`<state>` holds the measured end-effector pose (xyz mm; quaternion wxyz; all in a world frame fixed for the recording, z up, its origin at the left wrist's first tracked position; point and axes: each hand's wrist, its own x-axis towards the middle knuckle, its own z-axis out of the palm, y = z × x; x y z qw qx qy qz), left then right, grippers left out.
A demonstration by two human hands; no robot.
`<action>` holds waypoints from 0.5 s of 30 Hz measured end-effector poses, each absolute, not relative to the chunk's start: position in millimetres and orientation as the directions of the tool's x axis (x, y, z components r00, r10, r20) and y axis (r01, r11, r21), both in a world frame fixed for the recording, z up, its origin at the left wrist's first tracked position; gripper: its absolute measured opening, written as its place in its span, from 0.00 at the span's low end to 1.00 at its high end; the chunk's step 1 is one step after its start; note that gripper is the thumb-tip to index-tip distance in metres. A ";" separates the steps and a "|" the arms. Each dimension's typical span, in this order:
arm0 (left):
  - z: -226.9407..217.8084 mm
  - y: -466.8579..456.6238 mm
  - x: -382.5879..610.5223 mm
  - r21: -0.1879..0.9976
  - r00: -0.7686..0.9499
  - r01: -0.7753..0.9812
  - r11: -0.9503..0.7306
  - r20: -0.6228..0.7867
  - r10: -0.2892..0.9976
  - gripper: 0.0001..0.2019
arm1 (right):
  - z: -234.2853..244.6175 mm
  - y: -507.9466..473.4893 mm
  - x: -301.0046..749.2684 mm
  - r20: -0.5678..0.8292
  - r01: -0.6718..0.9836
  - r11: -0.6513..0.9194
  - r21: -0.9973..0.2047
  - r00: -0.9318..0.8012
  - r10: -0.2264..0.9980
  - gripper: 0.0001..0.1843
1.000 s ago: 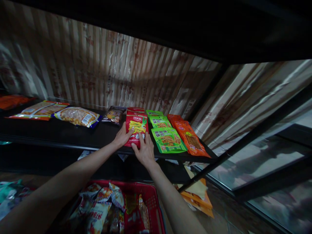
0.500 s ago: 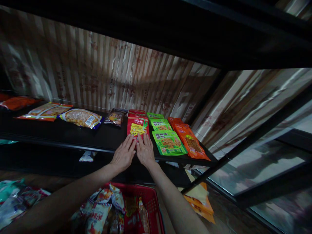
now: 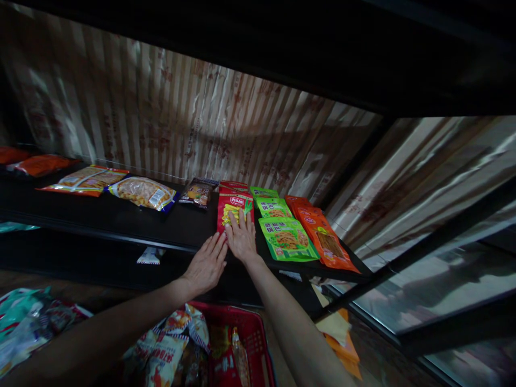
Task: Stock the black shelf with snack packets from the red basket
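A red snack packet with yellow sticks printed on it lies flat on the black shelf. My right hand rests flat on its near half, fingers stretched out. My left hand is open, fingers together, hovering just off the shelf's front edge beside the right hand and touching no packet. Another red packet lies behind the first one.
Green packets and orange packets lie to the right on the shelf. A dark packet, a clear bag of snacks and more packets sit to the left. A red basket full of snack bags stands below.
The red packet has been pushed back on the shelf. My right hand slid forward onto it and lies flat; my left hand let go and drew back off the shelf edge.
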<state>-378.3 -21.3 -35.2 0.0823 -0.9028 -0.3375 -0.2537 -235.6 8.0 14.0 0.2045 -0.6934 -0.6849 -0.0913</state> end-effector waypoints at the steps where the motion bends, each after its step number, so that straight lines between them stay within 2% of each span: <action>1: -36.7 -22.0 -379.7 0.029 0.643 0.650 -0.759 0.510 0.571 0.25 | 12.5 8.3 -235.9 0.407 0.988 0.014 -0.156 0.052 0.912 0.28; 5: -37.0 -24.9 -383.8 0.107 0.621 0.619 -0.778 0.540 0.569 0.23 | 9.9 8.4 -236.5 0.404 0.987 -0.001 -0.159 0.066 0.913 0.29; 7: -28.4 -21.4 -383.4 0.227 0.551 0.612 -0.757 0.565 0.614 0.20 | 10.3 8.1 -236.8 0.399 0.986 0.000 -0.166 0.067 0.914 0.29; 9: -12.4 -8.9 -380.4 0.417 0.404 0.622 -0.662 0.553 0.728 0.17 | 10.9 7.9 -237.2 0.393 0.985 -0.004 -0.175 0.074 0.916 0.29; 12: 16.7 28.6 -371.6 0.686 0.107 0.631 -0.362 0.385 0.917 0.15 | 11.2 8.5 -237.8 0.388 0.984 -0.013 -0.176 0.082 0.918 0.29; 15: 35.5 72.3 -361.4 0.751 0.035 0.649 -0.119 0.127 0.991 0.16 | 11.3 8.9 -238.1 0.382 0.987 -0.025 -0.162 0.086 0.920 0.29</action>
